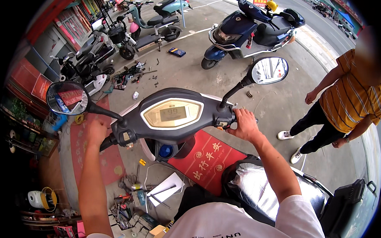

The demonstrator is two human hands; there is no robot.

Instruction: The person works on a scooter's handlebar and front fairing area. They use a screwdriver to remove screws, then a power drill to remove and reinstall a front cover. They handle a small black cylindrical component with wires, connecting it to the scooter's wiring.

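I am astride an electric scooter whose dark dashboard (pixel 185 96) has a lit display (pixel 172 114) in a gold and white surround. My left hand (pixel 97 131) is closed at the left handlebar grip (pixel 108 142), its fingers partly hidden on the far side. Around the right handlebar grip, my right hand (pixel 244 124) is wrapped, beside a switch block (pixel 222 118). A round left mirror (pixel 67 98) and a right mirror (pixel 270 70) rise from the bars. Below lie a red footboard mat (pixel 208 160) and a blue round cap (pixel 166 151). Silvery sheeting (pixel 253 179) covers part of the seat.
A dark blue scooter (pixel 242 37) stands ahead on the right. Several parked scooters line the far left. On the right stands a person in a striped yellow shirt (pixel 349 92). Tools (pixel 126 205) and white paper (pixel 170 189) lie at lower left, near a red ground mat (pixel 95 158).
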